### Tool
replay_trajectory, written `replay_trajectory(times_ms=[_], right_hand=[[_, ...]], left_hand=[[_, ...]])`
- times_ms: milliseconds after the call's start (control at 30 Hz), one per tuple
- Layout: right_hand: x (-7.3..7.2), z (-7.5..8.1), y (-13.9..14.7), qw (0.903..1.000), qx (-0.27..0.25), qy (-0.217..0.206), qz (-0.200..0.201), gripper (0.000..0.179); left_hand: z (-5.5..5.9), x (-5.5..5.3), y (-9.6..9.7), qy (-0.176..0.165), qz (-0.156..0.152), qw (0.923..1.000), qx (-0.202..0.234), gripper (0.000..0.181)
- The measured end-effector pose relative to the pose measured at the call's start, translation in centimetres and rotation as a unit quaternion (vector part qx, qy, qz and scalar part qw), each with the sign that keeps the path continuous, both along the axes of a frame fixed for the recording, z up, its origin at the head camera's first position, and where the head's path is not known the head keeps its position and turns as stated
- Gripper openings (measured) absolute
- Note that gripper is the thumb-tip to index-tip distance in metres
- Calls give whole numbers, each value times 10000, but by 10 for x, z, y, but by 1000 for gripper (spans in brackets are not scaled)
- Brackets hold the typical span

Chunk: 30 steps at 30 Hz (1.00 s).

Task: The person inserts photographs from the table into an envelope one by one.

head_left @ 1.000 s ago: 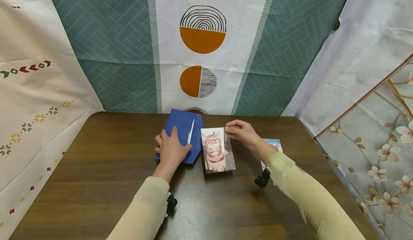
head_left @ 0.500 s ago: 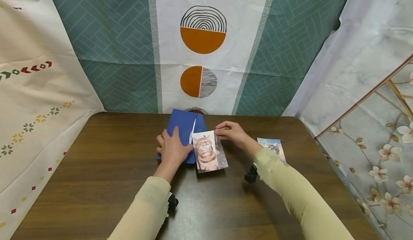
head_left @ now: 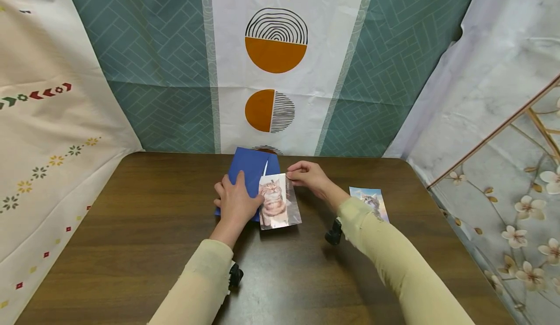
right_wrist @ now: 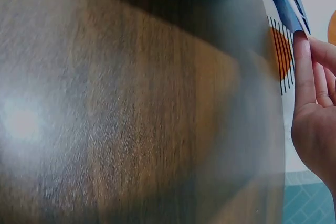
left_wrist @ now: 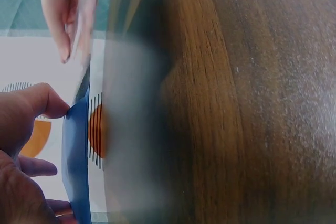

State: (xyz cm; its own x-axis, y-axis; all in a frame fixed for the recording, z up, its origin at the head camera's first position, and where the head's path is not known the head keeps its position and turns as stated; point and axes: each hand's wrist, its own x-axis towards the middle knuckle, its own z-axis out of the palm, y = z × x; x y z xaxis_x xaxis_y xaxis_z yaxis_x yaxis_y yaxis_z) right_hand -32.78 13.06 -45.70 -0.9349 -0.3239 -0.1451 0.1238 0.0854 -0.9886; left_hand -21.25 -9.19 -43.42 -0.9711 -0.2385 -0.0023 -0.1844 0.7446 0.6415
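So the container here is a blue envelope (head_left: 248, 167), near the back of the desk (head_left: 153, 247). There's a thin white strip (head_left: 265, 168) showing along its right side, but I honestly can't tell if that's the lining or some paper inside.

The left hand (head_left: 237, 203) has the envelope from above, fingers spread wide over the left part and thumb over at the right side. From the left wrist it's edge-on and looks like it's held up off the wood, not lying flat.

The right hand (head_left: 311, 178) is pinching the top right corner of an orange cat picture (head_left: 273, 203) between thumb and fingers, pretty much just the tips. That picture sits a bit tilted over the right side of the envelope, right by the left thumb. Can't tell whether any of it is actually inside.

Second picture (head_left: 372, 201), a grey cat against blue sky, is lying further right on the desk, its lower part behind the right sleeve (head_left: 372, 230)
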Motion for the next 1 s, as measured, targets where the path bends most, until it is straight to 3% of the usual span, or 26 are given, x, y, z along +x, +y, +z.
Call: replay_trajectory(times_ms=[300, 633, 1000], right_hand=[[-6, -1, -11, 9990, -212, 103, -387, 21], [-13, 0, -14, 9965, -81, 289, -778, 23], [-7, 0, -31, 9915, -254, 522, -1161, 21]], left_hand=[[0, 1, 0, -56, -21, 10000, 12, 93], [1, 0, 2, -139, -13, 9999, -68, 91], [3, 1, 7, -96, -89, 9999, -12, 97]])
